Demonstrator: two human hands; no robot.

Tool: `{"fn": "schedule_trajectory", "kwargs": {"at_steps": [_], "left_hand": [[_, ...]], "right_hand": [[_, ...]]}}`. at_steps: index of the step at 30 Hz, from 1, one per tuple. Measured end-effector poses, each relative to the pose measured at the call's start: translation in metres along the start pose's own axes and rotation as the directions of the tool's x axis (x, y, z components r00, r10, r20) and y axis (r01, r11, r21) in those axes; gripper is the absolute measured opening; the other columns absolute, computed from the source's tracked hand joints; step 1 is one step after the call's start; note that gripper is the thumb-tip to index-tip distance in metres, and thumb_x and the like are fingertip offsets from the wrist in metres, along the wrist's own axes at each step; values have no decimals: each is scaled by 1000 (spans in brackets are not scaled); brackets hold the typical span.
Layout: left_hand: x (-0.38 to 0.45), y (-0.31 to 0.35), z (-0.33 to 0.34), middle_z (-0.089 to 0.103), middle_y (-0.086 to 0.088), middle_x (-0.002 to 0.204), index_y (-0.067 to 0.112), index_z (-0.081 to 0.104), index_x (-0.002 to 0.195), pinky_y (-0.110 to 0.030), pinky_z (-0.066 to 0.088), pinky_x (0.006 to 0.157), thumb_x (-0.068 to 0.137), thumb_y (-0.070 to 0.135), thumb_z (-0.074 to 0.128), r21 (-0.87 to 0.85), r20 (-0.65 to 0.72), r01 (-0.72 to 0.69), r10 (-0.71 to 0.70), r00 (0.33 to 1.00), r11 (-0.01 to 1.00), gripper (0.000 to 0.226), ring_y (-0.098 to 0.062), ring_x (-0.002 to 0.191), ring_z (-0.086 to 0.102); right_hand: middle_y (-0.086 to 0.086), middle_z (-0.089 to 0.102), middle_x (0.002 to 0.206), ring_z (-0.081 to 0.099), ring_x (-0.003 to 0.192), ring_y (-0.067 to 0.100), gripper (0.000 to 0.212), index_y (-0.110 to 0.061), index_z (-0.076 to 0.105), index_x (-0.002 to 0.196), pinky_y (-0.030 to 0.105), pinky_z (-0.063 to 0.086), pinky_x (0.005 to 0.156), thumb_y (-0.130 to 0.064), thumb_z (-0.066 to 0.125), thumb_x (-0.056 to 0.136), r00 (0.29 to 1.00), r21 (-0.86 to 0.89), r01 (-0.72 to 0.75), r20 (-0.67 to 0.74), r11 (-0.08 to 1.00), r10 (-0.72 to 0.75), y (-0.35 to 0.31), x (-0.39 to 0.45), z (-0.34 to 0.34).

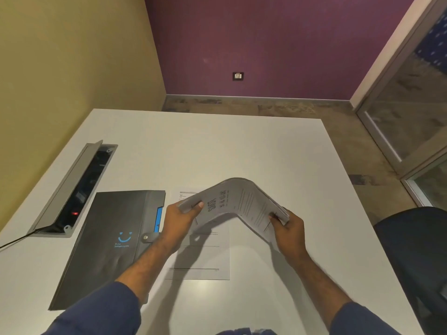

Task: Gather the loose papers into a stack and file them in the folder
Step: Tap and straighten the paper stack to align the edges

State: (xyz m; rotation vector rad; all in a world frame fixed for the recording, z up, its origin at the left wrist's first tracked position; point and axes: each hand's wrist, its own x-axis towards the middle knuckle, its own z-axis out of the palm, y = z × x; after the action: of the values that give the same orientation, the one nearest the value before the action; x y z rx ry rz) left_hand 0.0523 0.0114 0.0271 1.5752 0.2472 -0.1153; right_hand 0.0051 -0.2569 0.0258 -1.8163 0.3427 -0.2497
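Observation:
A stack of printed papers (235,201) arches upward in the air above the white table (266,151). My left hand (180,217) grips its left end and my right hand (289,226) grips its right end. Beneath the stack one sheet of paper (205,257) lies flat on the table, partly shaded by my arms. A dark grey folder (108,243) with a blue smile logo and a snap tab lies shut on the table just left of my left wrist.
An open cable tray (77,189) with a red light and a black cord is set into the table at the left. A dark office chair (416,252) stands at the right edge. Walls and a glass door lie beyond.

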Motion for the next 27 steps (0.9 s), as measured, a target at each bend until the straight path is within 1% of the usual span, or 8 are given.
{"fn": "schedule_trajectory", "kwargs": {"at_steps": [2, 7, 10, 12, 14, 18, 22, 27], "left_hand": [[-2, -6, -3, 80, 3, 92, 18, 77, 104, -15, 56, 66, 84, 14, 77, 18, -7, 14, -14, 1000, 1000, 21, -12, 87, 75], [3, -5, 6, 74, 13, 93, 19, 72, 112, -10, 52, 63, 86, 17, 75, 137, -18, -13, 16, 1000, 991, 26, -12, 93, 70], [18, 2, 8, 70, 14, 106, 23, 63, 123, -16, 52, 78, 85, 18, 76, 203, -70, -84, 100, 992, 976, 40, -2, 99, 66], [29, -4, 3, 64, 12, 121, 22, 53, 134, -22, 47, 92, 82, 15, 76, 271, -165, -50, 97, 981, 961, 58, 0, 107, 58], [34, -17, -6, 59, 0, 132, 16, 46, 142, -27, 44, 93, 80, 9, 74, 355, -266, 72, 27, 964, 932, 68, -11, 106, 53], [26, -57, -26, 51, -15, 141, 10, 48, 141, -36, 47, 98, 74, 8, 74, 647, -237, 242, -111, 965, 723, 72, -27, 121, 56], [0, -87, -30, 31, -10, 154, 24, 45, 142, -42, 39, 108, 66, 34, 83, 915, -96, 147, -153, 984, 375, 85, -28, 143, 26], [-22, -96, -9, 11, -5, 157, 32, 26, 146, -49, 40, 99, 63, 58, 80, 928, -179, 240, -222, 959, 286, 103, -28, 139, 21]], "right_hand": [[-17, 70, 92, 65, 84, -13, 22, -13, 69, 107, 3, 46, 71, -2, 62, 90, 1000, -17, -24, 10, 1000, 24, 10, -5, -1], [5, 72, 101, 68, 94, 19, 24, -1, 66, 115, 15, 53, 74, -10, 61, 93, 994, -16, -97, 40, 995, 98, 22, -6, -4], [8, 74, 98, 71, 91, 23, 20, -3, 68, 110, 35, 57, 80, -10, 61, 92, 975, 5, -210, 70, 978, 209, 21, 3, -7], [6, 75, 93, 72, 87, 24, 19, -6, 70, 107, 36, 57, 75, -11, 63, 90, 951, 34, -304, 75, 952, 301, 24, 7, -11], [6, 75, 90, 72, 81, 23, 19, -6, 70, 108, 32, 55, 68, -10, 65, 89, 921, 104, -389, 75, 916, 382, 28, 8, -16], [3, 72, 92, 69, 76, 18, 24, -11, 65, 112, 29, 54, 61, -3, 65, 89, 845, 297, -528, 94, 796, 526, 32, 4, -20], [12, 66, 113, 66, 87, 23, 37, -6, 57, 127, 35, 54, 73, 3, 60, 91, 784, 461, -588, 126, 664, 607, 33, -1, -20], [12, 69, 111, 67, 98, 27, 33, -10, 60, 121, 38, 61, 74, 5, 56, 92, 730, 581, -625, 199, 521, 654, 36, -12, -10]]}}
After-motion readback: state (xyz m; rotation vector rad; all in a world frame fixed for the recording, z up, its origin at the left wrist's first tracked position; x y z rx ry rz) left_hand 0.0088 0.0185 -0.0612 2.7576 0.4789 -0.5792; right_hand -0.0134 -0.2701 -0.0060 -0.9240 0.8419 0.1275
